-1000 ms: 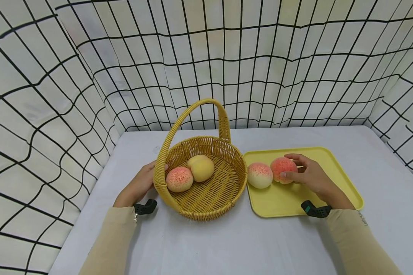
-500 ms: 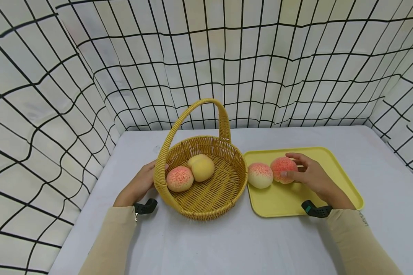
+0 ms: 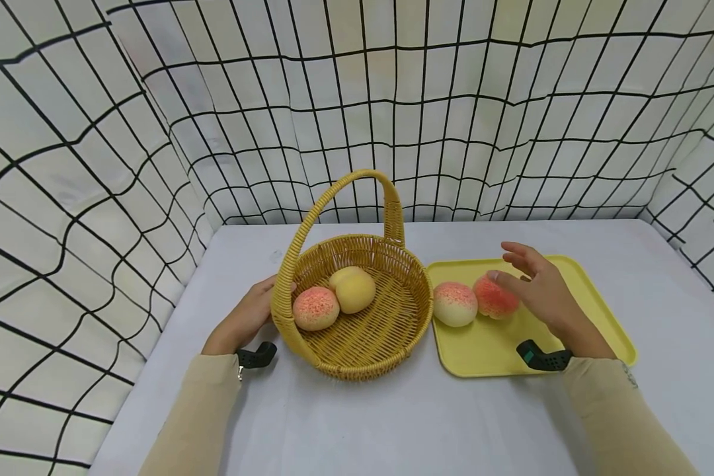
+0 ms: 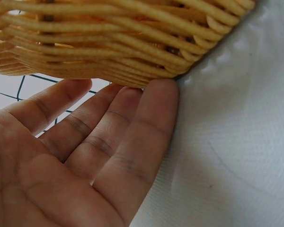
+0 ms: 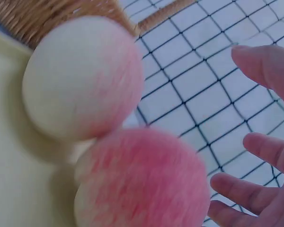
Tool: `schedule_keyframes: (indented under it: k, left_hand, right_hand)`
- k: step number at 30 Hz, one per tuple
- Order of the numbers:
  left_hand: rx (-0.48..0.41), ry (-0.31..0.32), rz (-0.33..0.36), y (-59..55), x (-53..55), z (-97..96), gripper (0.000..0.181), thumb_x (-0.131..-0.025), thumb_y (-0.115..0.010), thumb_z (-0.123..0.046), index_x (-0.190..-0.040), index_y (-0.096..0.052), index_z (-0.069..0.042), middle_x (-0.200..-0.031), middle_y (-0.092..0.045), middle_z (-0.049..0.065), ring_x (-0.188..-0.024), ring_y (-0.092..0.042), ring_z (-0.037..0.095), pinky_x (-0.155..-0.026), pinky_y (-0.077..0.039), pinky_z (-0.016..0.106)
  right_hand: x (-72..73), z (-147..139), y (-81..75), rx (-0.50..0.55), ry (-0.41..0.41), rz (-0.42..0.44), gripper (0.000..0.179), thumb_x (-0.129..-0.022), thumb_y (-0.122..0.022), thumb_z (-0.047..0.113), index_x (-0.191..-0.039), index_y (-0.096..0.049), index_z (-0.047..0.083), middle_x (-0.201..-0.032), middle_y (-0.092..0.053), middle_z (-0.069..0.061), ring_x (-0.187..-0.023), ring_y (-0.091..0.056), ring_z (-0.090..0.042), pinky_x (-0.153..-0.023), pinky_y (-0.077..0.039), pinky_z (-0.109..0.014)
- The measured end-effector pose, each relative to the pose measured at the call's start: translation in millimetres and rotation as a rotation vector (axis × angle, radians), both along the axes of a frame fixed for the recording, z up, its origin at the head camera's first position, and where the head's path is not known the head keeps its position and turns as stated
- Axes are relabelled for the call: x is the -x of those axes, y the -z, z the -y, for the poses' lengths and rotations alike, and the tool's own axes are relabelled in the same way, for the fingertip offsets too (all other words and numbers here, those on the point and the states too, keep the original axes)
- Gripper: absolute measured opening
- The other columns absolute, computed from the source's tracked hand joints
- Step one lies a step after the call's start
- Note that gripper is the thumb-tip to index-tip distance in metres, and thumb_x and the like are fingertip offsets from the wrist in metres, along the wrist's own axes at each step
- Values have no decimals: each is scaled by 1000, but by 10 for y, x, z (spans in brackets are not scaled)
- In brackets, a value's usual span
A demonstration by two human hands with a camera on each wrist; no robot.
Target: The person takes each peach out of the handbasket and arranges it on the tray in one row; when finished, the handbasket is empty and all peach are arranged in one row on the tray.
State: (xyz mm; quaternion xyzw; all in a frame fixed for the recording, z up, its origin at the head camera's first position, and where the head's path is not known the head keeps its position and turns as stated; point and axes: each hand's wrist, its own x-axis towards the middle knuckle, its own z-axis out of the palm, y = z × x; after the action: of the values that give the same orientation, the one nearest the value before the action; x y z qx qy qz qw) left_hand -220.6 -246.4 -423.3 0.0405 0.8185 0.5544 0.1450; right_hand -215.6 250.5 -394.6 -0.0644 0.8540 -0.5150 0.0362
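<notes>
My left hand (image 3: 245, 318) is at the left side of a yellow wicker basket (image 3: 385, 334) with a tall arched handle. In the left wrist view its nearly straight fingers (image 4: 132, 142) touch the basket's woven wall (image 4: 109, 52) low down. A pink-speckled peach (image 3: 316, 309) and two yellow ones, the front one a yellow peach (image 3: 356, 293), lie in the basket. Over the yellow tray (image 3: 482, 357) my right hand (image 3: 550, 297) is spread, holding nothing. Beneath its thumb sits a red-pink peach (image 3: 496, 299), beside a pale peach with a pink top (image 3: 455, 305).
A white cloth covers the table (image 3: 357, 430). Black netting (image 3: 345, 106) over white sheets rises behind it and along both sides. The tray's left edge lies close against the basket's right side.
My right hand has let go of the red-pink peach and lifted slightly, its fingers spreading. The peach stays on the tray. My left hand keeps its place at the basket.
</notes>
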Motion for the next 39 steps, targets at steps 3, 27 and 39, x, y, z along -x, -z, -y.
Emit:
schedule_keyframes:
  k: [3,27,39]
  left_hand:
    - [2,3,-5,-2,1,-2,54,-111,-46,-39,-154,-46,-6,-136,-56,19,-108,-56,21,-89,-50,36]
    - [11,-34,16,26,-4,-9,56,-110,-47,-43,-155,-47,-9,-141,-56,18,-115,-56,23,-93,-49,37]
    - [5,-31,-3,28,-11,-14,53,-111,-46,-40,-152,-49,-7,-133,-58,18,-108,-57,21,-90,-50,36]
  right_hand:
    - [3,139,-130,46,7,-52,75,-101,-70,38,-163,-33,15,-163,-38,-16,-152,-32,-37,-119,-27,-61]
    - [446,1692,-318,161,-350,222,67,-101,-69,39,-158,-42,15,-149,-50,-15,-133,-56,-38,-97,-53,-57]
    - [549,1902,-139,167,-344,368,66,-99,-71,37,-156,-45,15,-151,-47,-15,-129,-55,-33,-91,-57,-52]
